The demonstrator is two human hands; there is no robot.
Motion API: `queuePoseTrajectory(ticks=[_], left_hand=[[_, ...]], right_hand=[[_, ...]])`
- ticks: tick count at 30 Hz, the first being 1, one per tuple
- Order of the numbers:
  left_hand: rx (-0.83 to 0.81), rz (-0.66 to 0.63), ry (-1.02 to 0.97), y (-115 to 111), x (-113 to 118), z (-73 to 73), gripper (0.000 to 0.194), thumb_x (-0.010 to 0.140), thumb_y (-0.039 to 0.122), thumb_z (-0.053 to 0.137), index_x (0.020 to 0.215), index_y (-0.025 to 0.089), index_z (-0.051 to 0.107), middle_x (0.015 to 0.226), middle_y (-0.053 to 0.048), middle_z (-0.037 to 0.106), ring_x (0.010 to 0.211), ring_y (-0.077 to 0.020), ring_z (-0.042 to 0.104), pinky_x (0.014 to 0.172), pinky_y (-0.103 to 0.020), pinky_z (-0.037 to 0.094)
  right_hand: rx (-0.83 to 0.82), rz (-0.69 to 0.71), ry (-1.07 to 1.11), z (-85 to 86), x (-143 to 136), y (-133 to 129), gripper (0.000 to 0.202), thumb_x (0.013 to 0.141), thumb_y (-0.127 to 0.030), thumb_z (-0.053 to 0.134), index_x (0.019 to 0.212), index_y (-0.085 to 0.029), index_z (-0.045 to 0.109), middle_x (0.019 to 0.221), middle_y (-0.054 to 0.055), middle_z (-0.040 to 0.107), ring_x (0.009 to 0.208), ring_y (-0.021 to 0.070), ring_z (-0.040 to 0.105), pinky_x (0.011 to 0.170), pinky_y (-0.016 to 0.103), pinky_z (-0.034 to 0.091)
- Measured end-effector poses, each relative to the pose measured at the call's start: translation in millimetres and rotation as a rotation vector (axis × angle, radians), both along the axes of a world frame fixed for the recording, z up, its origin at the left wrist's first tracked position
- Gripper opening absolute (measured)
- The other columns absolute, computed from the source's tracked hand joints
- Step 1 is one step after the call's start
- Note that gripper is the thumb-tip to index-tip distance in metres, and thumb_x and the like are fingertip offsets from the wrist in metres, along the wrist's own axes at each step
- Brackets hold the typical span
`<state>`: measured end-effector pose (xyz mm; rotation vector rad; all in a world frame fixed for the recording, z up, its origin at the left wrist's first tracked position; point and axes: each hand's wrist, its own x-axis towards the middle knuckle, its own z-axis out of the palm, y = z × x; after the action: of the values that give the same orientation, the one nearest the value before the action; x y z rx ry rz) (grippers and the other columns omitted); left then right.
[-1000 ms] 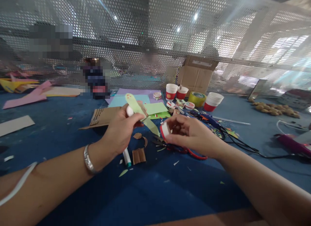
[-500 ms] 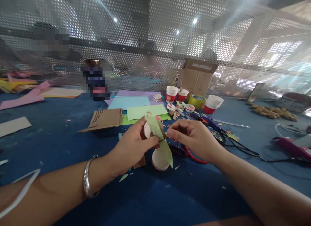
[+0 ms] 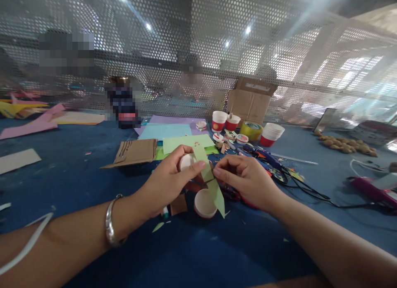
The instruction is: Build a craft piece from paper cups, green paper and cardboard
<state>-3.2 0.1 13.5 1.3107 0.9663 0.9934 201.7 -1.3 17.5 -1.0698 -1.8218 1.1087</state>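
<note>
My left hand (image 3: 167, 178) is closed on a pale green paper strip (image 3: 203, 162) and a cut-down white paper cup (image 3: 186, 161) behind it. The thumb presses the strip's face. Small red marks show at its upper end, and its lower end tapers to a point. A dark line crosses the strip midway. My right hand (image 3: 245, 178) is closed, thumb and forefinger together at the strip's right edge; what they pinch is hidden. Below the strip, a second cut-down paper cup (image 3: 205, 204) lies on the table, partly covered by the strip's tail.
Red-and-white paper cups (image 3: 219, 122), yellow tape (image 3: 251, 131) and a cardboard box (image 3: 249, 102) stand at the back. Coloured paper sheets (image 3: 169, 131) and a cardboard piece (image 3: 136, 151) lie beyond my hands. A blue glue gun (image 3: 263, 155) with its cord lies to the right.
The strip has turned more upright and its face is seen more fully. My left thumb has moved up onto it. My right hand has shifted slightly down, at the strip's edge.
</note>
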Motion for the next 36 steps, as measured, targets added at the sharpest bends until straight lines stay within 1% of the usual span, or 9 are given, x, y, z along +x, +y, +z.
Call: queuePoseTrajectory(ticks=[7,10,14,17,21,24,27,33,36], left_hand=[[0.167,0.201,0.185,16.2,-6.9,-0.6,0.029,0.088,0.049,0.065,0.093,0.020,0.066,0.083,-0.005,0.072,0.067,-0.0165,0.061,0.057,-0.025,0.044],[0.175,0.193,0.176,15.9,-7.1,0.5,0.032,0.088,0.053,0.063,0.093,0.021,0.069,0.084,-0.005,0.073,0.059,-0.0154,0.057,0.050,-0.024,0.037],[0.290,0.109,0.312,9.9,-7.6,2.0,0.024,0.082,0.043,0.073,0.092,0.022,0.071,0.089,-0.003,0.074,0.076,-0.0194,0.064,0.058,-0.025,0.043],[0.360,0.046,0.391,5.7,-7.8,2.5,0.017,0.081,0.038,0.074,0.082,0.021,0.071,0.083,-0.002,0.072,0.076,-0.0189,0.064,0.064,-0.026,0.046],[0.265,0.117,0.233,4.7,-6.5,1.9,0.021,0.084,0.042,0.070,0.081,0.022,0.066,0.079,0.001,0.067,0.064,-0.0148,0.058,0.058,-0.026,0.044],[0.184,0.198,0.088,6.4,-5.2,1.6,0.022,0.083,0.040,0.071,0.079,0.021,0.061,0.070,0.003,0.058,0.058,-0.0114,0.050,0.054,-0.024,0.039],[0.147,0.247,-0.003,8.5,-5.1,0.9,0.024,0.081,0.038,0.075,0.079,0.021,0.059,0.071,0.003,0.061,0.059,-0.0112,0.051,0.056,-0.025,0.039],[0.250,0.262,-0.028,12.0,-6.8,-4.4,0.017,0.086,0.035,0.071,0.088,0.019,0.066,0.078,0.001,0.067,0.075,-0.0128,0.058,0.066,-0.024,0.042],[0.209,0.243,-0.103,14.0,-5.8,-5.8,0.013,0.086,0.032,0.071,0.091,0.020,0.068,0.083,0.000,0.068,0.075,-0.0138,0.058,0.064,-0.025,0.042]], right_hand=[[0.021,0.004,-0.032,-1.7,4.5,3.7,0.021,0.093,-0.037,0.063,0.083,-0.019,0.065,0.075,-0.002,0.062,0.067,0.0121,0.055,0.064,0.026,0.045],[0.028,-0.001,-0.034,-2.3,4.8,4.7,0.020,0.092,-0.038,0.064,0.083,-0.019,0.065,0.075,-0.002,0.062,0.068,0.0122,0.056,0.065,0.026,0.046],[0.036,-0.008,-0.034,-3.0,3.9,4.7,0.022,0.092,-0.039,0.064,0.084,-0.019,0.065,0.075,-0.001,0.062,0.067,0.0124,0.055,0.063,0.026,0.045],[0.039,-0.004,-0.043,-3.7,3.9,5.1,0.023,0.093,-0.040,0.063,0.086,-0.019,0.065,0.076,-0.001,0.062,0.068,0.0126,0.055,0.063,0.026,0.045],[0.114,-0.019,-0.142,-2.8,6.2,6.0,0.020,0.095,-0.036,0.059,0.088,-0.018,0.066,0.078,-0.001,0.062,0.069,0.0129,0.054,0.062,0.026,0.043],[0.211,-0.016,-0.388,-0.8,9.5,5.2,0.013,0.094,-0.026,0.057,0.089,-0.019,0.067,0.077,0.000,0.064,0.067,0.0134,0.055,0.061,0.026,0.040],[0.294,0.051,-0.662,0.4,11.4,3.2,0.010,0.087,-0.017,0.059,0.086,-0.020,0.068,0.079,0.001,0.068,0.069,0.0151,0.058,0.062,0.027,0.039],[0.288,0.045,-0.861,2.0,8.5,-0.1,0.005,0.085,-0.020,0.062,0.085,-0.020,0.067,0.086,0.003,0.071,0.074,0.0173,0.060,0.063,0.028,0.038],[0.295,0.056,-0.897,4.0,7.8,-2.1,0.006,0.087,-0.024,0.061,0.086,-0.020,0.066,0.088,0.003,0.071,0.077,0.0179,0.062,0.065,0.028,0.039]])
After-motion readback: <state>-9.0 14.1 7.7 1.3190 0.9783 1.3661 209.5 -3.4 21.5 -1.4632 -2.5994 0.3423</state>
